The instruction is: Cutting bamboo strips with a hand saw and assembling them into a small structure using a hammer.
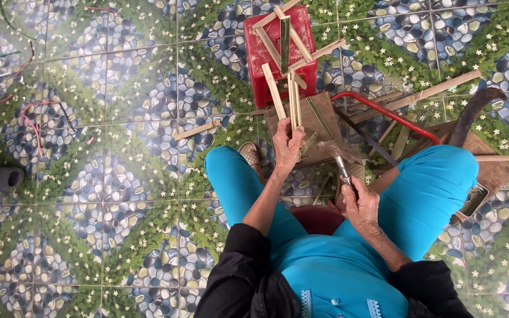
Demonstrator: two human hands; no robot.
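Left hand [287, 144] grips bamboo strips [294, 100]; right hand [360, 203] holds hammer [340, 156].

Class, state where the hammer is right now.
In the head view, the hammer is in the right hand, right of centre, above the wooden block.

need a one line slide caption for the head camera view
Seated person's left hand steadies bamboo strips on a wooden block while the right hand holds a hammer.

Left hand [287, 147] grips bamboo strips [294, 100]; right hand [360, 206] holds a hammer [341, 158].
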